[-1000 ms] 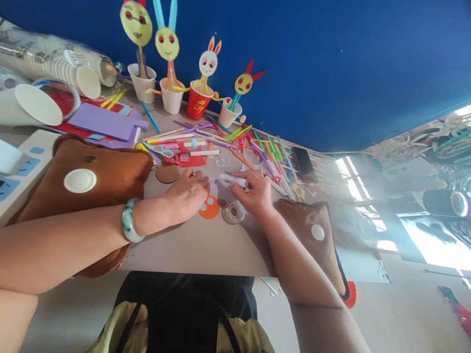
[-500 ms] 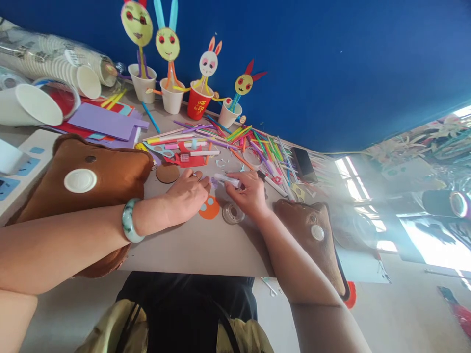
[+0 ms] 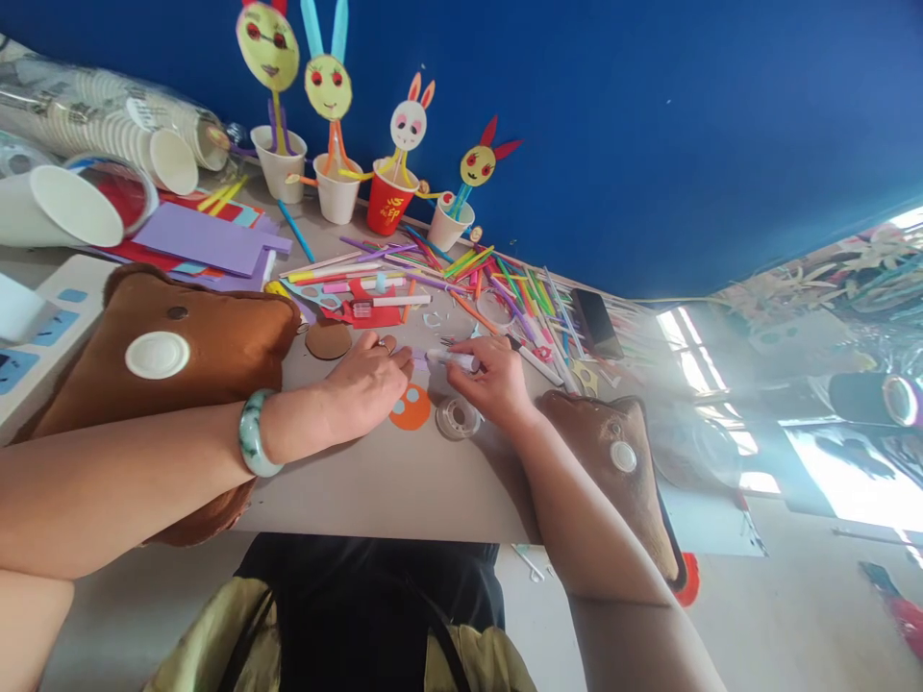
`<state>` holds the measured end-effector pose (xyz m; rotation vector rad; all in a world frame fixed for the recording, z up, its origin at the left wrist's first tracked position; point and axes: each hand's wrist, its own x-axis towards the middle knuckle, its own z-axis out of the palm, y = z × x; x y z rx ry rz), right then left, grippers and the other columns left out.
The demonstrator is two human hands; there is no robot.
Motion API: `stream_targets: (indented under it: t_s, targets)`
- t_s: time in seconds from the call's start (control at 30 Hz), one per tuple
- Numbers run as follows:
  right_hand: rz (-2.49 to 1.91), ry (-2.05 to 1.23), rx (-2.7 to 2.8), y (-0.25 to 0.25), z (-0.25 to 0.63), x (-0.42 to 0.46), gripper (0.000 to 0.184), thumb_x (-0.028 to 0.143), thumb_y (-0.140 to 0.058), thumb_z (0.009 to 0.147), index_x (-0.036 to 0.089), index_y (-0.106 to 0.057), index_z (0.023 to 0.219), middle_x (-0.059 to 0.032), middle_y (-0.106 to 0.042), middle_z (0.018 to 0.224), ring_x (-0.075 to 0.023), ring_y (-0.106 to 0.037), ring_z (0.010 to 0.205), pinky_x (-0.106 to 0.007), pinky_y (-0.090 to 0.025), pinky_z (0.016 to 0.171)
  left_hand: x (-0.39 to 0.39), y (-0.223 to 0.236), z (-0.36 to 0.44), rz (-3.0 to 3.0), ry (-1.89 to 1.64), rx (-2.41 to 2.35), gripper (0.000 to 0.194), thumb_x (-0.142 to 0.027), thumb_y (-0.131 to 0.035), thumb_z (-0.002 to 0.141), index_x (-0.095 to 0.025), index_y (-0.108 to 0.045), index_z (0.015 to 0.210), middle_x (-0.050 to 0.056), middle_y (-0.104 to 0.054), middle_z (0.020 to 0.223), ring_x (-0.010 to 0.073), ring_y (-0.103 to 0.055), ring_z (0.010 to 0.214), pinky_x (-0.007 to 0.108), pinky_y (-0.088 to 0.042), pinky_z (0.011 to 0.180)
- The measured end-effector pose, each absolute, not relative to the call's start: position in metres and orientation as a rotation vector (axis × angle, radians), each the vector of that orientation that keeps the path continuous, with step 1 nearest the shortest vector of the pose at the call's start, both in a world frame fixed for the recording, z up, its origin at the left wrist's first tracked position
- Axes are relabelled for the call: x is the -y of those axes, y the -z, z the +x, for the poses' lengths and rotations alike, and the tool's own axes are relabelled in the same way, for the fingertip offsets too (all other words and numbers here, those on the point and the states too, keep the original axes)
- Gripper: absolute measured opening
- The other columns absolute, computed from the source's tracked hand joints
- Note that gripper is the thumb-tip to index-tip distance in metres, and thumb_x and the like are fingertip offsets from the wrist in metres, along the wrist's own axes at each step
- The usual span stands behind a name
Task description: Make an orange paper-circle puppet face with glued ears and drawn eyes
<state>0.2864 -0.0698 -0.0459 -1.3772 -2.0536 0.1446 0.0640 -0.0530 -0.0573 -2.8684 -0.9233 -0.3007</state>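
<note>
My left hand [image 3: 367, 384] rests on the grey table [image 3: 375, 481], fingers curled and pinched on a small purple piece [image 3: 419, 359] at its fingertips. My right hand [image 3: 494, 384] is closed round a white marker [image 3: 453, 359] that lies almost flat, its tip pointing left at the purple piece. An orange paper disc [image 3: 411, 408] with pale dots lies just below both hands. A clear tape roll [image 3: 459, 417] sits beside my right wrist. A green bangle [image 3: 251, 432] is on my left wrist.
Brown plush cushions lie at left [image 3: 180, 356] and right [image 3: 612, 452]. Several coloured straws [image 3: 497, 279], scissors [image 3: 317, 293], purple sheets [image 3: 206, 240], a brown disc [image 3: 328, 339], a phone [image 3: 597, 322] and stacked paper cups [image 3: 108, 144] crowd the back. Cups with paper bunny figures [image 3: 393, 197] stand by the blue wall.
My right hand with the marker moved left toward the purple piece, then shifted slightly and lowered. My left hand stayed in place.
</note>
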Motion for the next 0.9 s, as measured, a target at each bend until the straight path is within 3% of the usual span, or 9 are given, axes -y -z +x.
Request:
stream_targets:
  t_s: [0.2, 0.47, 0.9]
  targets:
    - [-1.364, -0.162, 2.031, 0.0436, 0.2900, 0.0744, 0.010, 0.025, -0.067, 0.075, 0.023, -0.070, 0.084, -0.0032, -0.074, 0.078, -0.0214, -0.064, 0.075, -0.037, -0.050, 0.072, 0.0521, 0.0631, 0.0628, -2.863, 0.312, 0.886, 0.022, -0.005, -0.051, 0.087, -0.015, -0.068, 0.097, 0.007, -0.069, 0.105, 0.0244, -0.058, 0.091, 0.042, -0.037, 0.082]
    - [-1.297, -0.250, 2.172, 0.0446, 0.2888, 0.0725, 0.006, 0.023, -0.066, 0.076, 0.023, -0.066, 0.083, -0.0007, -0.070, 0.072, -0.0182, -0.063, 0.068, -0.038, -0.049, 0.080, 0.0543, 0.0580, 0.0640, -2.890, 0.300, 0.931, 0.020, -0.008, -0.050, 0.091, -0.015, -0.068, 0.097, 0.009, -0.069, 0.106, 0.0236, -0.059, 0.092, 0.041, -0.035, 0.084]
    - [-1.363, -0.341, 2.172, 0.0405, 0.2893, 0.0743, 0.003, 0.024, -0.067, 0.075, 0.023, -0.065, 0.077, 0.0001, -0.065, 0.066, -0.0188, -0.058, 0.070, -0.036, -0.050, 0.076, 0.0540, 0.0570, 0.0637, -2.891, 0.294, 0.909, 0.023, -0.007, -0.048, 0.090, -0.016, -0.069, 0.095, 0.008, -0.069, 0.106, 0.0235, -0.059, 0.091, 0.042, -0.038, 0.085]
